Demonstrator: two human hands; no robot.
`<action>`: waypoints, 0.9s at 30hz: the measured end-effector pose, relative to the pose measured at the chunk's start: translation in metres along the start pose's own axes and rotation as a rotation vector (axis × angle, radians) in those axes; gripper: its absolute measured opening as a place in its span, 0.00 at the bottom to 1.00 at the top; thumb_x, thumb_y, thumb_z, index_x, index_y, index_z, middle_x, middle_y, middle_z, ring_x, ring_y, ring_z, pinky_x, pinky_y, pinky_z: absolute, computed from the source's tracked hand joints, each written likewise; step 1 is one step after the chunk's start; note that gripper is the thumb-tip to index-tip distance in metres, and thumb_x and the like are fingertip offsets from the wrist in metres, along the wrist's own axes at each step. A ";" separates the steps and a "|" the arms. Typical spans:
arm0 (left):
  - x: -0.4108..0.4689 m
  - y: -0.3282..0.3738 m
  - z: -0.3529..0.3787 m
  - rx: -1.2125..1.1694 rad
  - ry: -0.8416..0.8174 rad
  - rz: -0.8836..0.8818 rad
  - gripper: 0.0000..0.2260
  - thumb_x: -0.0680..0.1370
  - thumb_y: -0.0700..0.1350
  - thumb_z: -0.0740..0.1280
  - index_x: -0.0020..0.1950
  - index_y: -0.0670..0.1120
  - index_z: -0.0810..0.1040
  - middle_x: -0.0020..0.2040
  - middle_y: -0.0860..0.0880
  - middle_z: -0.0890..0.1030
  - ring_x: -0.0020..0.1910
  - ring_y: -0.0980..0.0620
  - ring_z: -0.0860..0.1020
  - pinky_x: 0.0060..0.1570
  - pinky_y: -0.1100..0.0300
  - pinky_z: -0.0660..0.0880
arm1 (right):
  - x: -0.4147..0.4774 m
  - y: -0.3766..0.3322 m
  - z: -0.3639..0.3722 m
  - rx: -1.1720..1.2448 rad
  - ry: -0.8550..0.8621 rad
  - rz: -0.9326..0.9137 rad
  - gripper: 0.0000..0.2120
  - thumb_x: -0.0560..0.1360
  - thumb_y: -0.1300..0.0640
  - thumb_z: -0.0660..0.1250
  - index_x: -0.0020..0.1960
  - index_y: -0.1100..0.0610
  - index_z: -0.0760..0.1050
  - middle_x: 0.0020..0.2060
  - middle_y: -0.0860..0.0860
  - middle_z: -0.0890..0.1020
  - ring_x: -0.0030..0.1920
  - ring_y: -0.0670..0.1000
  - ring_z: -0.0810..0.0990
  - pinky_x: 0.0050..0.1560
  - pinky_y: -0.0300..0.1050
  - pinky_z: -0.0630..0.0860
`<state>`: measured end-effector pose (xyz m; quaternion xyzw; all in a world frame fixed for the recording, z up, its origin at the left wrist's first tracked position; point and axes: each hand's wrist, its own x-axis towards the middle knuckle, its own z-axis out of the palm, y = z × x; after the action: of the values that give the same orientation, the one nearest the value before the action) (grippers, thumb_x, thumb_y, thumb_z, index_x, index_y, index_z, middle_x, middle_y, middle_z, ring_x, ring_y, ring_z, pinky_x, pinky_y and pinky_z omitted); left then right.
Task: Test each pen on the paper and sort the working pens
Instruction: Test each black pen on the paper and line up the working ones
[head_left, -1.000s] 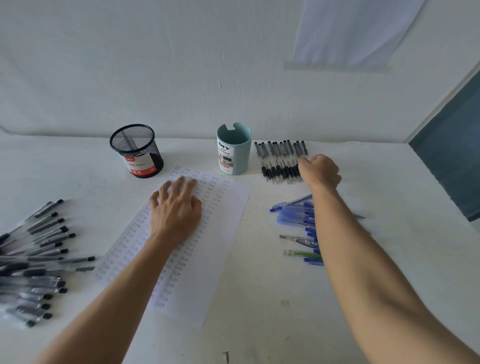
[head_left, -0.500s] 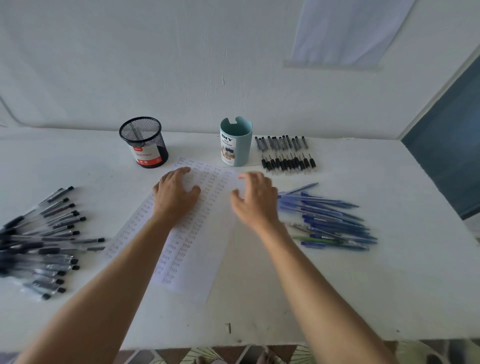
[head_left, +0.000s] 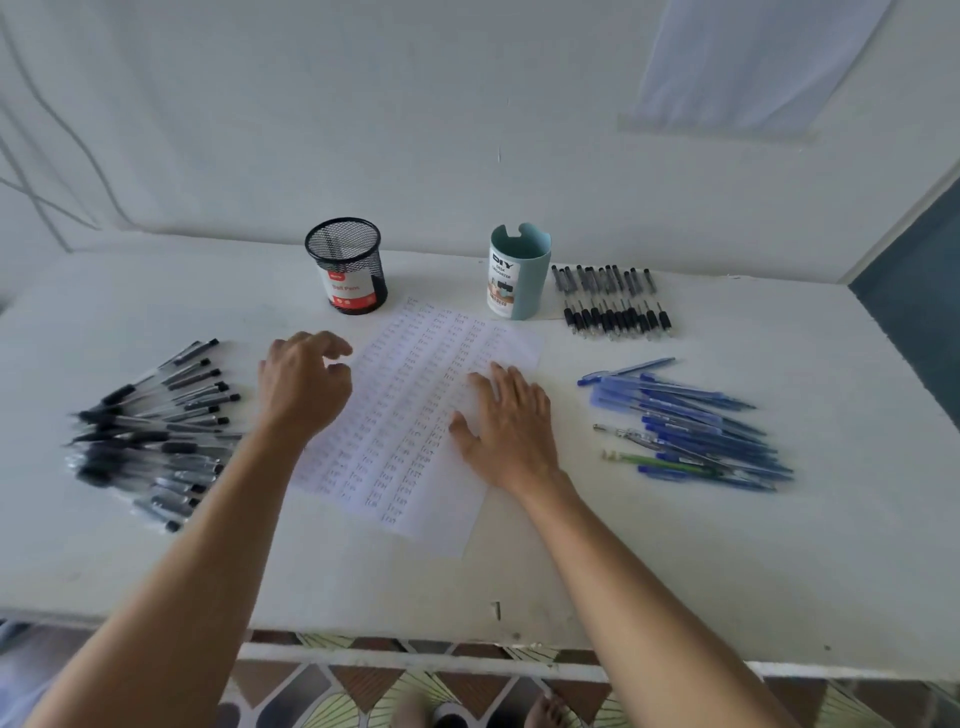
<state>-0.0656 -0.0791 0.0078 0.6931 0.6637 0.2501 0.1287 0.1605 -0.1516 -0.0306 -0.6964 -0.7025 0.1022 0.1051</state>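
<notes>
black pens in a loose heap by the left edge of the tabletop: clear barrels, dark grips and caps, fanned out and overlapping, capped ends mostly toward the right and the far side. nearest end of that heap closer to the front edge than any other pen.

by the right edge, blue pens in a second heap, roughly parallel and overlapping, tips toward the right edge. one green pen among them on the side nearer the front edge. single blue pen at the heap's far side, angled away from the rest.

between the two heaps, paper: one white sheet lying askew, a corner toward the front edge, filled with columns of small handwritten marks, too small to read.

right hand flat on the right part of the sheet, fingers straight and a little spread, nothing held. left hand at the sheet's left edge, fingers loosely curled, nothing in them; cannot tell whether touching the sheet or just above it.

farther back, black mesh cup, upright, red and white label, just beyond the sheet's far left corner. teal holder, upright, notched rim, printed label, just beyond the sheet's far end. right of it, toward the far edge, dark pens in a tidy row, side by side, lengthwise front to back.
</notes>
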 end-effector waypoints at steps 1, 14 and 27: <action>-0.005 -0.009 -0.007 0.076 -0.059 -0.028 0.11 0.75 0.40 0.66 0.54 0.49 0.83 0.54 0.47 0.82 0.54 0.44 0.76 0.59 0.47 0.71 | 0.000 0.000 0.001 0.001 0.004 -0.001 0.29 0.81 0.41 0.53 0.78 0.53 0.56 0.80 0.56 0.54 0.79 0.57 0.50 0.77 0.58 0.47; -0.048 -0.061 -0.040 0.359 -0.207 -0.161 0.11 0.76 0.42 0.68 0.59 0.47 0.80 0.63 0.43 0.76 0.65 0.39 0.71 0.64 0.42 0.65 | -0.002 -0.006 0.002 0.013 0.041 0.022 0.32 0.76 0.39 0.52 0.76 0.52 0.61 0.79 0.54 0.59 0.79 0.55 0.53 0.77 0.57 0.48; -0.060 -0.022 -0.043 -0.090 0.241 0.168 0.09 0.82 0.40 0.65 0.62 0.40 0.76 0.53 0.42 0.83 0.47 0.44 0.81 0.45 0.53 0.72 | -0.004 -0.005 0.004 0.008 0.047 0.015 0.30 0.79 0.40 0.57 0.77 0.51 0.59 0.80 0.54 0.57 0.80 0.54 0.51 0.77 0.56 0.45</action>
<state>-0.1064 -0.1431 0.0226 0.7046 0.6022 0.3710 0.0578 0.1542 -0.1560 -0.0330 -0.7036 -0.6940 0.0892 0.1236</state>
